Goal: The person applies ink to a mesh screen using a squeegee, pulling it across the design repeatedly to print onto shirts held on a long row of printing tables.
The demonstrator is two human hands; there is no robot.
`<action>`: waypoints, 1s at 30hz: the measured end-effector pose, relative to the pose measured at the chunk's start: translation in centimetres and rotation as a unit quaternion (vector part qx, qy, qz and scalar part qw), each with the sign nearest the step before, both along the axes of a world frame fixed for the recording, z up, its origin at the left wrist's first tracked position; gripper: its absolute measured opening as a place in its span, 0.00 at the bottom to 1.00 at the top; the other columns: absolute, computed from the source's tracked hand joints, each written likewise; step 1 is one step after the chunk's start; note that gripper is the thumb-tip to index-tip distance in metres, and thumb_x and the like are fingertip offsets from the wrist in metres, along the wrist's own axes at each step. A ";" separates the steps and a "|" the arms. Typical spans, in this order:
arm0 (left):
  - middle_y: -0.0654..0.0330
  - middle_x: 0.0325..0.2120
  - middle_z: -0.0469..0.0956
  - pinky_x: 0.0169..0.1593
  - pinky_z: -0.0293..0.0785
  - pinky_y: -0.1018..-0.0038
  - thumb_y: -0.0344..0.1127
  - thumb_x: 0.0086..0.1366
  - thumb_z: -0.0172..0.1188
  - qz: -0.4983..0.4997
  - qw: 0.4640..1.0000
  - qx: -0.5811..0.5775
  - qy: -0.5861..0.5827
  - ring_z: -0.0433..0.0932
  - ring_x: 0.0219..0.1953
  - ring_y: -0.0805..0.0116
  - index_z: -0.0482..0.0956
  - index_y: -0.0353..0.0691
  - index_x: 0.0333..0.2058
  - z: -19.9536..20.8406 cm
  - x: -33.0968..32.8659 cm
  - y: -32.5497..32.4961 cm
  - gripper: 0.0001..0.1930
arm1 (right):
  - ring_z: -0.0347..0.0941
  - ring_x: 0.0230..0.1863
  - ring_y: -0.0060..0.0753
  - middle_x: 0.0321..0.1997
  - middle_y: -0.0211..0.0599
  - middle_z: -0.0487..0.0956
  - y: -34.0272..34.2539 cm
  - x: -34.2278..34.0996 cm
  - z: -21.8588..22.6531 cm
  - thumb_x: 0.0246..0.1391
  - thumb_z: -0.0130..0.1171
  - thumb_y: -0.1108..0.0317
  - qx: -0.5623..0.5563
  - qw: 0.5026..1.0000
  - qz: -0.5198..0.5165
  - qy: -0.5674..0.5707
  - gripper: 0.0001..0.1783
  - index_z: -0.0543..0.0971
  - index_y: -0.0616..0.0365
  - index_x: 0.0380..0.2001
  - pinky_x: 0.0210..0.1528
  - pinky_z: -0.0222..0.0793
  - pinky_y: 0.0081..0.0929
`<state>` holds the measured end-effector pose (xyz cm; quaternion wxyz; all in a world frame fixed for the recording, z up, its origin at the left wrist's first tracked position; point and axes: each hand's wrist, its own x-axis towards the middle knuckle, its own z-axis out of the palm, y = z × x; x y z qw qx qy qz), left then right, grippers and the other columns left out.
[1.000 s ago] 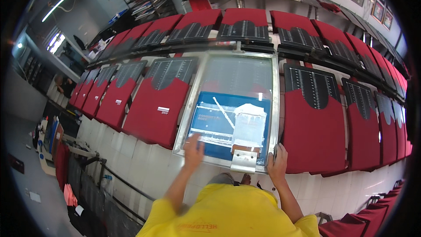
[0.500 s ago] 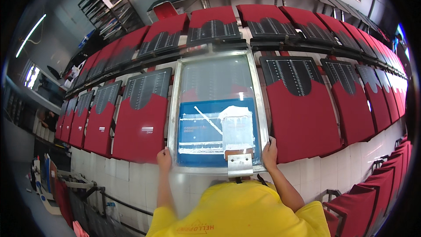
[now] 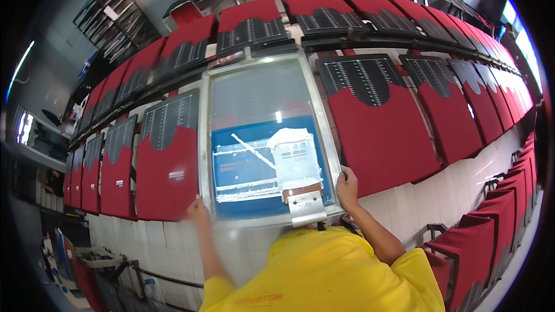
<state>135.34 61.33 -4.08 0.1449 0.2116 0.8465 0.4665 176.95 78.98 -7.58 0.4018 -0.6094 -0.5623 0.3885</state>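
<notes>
A silver-framed printing screen (image 3: 334, 144) lies in front of me over one of the boards. Its mesh is clear at the far part and blue at the near part. White ink (image 3: 292, 136) is smeared across the blue area, with strips of white along it. A squeegee with a metal handle (image 3: 307, 211) and a brown holder rests at the screen's near right, its handle over the near rim. My right hand (image 3: 347, 189) is closed on the right side near the corner. My left hand (image 3: 198, 210), slightly blurred, is closed at the near left corner.
Boards with red cloth, such as one on the right (image 3: 378, 133) and one on the left (image 3: 167, 167), stand in rows on both sides and behind. The left ones carry small white prints. More red-covered boards (image 3: 462, 248) stand at the lower right. A shelf rack (image 3: 113, 20) stands far left.
The whole view has swung, so the screen and boards appear farther left. Both hands stay at the screen's near corners. A white print shows more plainly through the mesh.
</notes>
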 end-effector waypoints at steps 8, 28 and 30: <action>0.64 0.17 0.69 0.25 0.63 0.70 0.43 0.73 0.49 0.005 0.994 0.088 -0.068 0.65 0.20 0.74 0.72 0.34 0.20 2.9 5.7 0.2 0.23 | 0.77 0.41 0.32 0.38 0.47 0.81 0.5 4.8 1.9 0.60 0.49 0.75 0.048 0.998 -0.017 0.022 0.15 0.77 0.68 0.48 0.47 0.71 0.28; 0.58 0.25 0.77 0.35 0.68 0.72 0.41 0.69 0.54 -0.064 0.988 0.044 -0.131 0.72 0.28 0.71 0.79 0.22 0.41 -3.4 36.7 11.3 0.20 | 0.79 0.40 0.35 0.38 0.48 0.82 12.0 39.0 2.0 0.56 0.48 0.81 0.069 0.997 -0.031 -0.012 0.16 0.79 0.69 0.46 0.45 0.72 0.27; 0.58 0.25 0.77 0.35 0.68 0.73 0.41 0.69 0.54 -0.080 0.988 0.037 -0.123 0.72 0.29 0.73 0.79 0.23 0.41 -3.4 36.8 11.9 0.20 | 0.78 0.43 0.34 0.40 0.47 0.82 12.5 39.2 1.7 0.57 0.47 0.80 0.059 0.998 -0.023 -0.021 0.16 0.79 0.70 0.46 0.49 0.71 0.27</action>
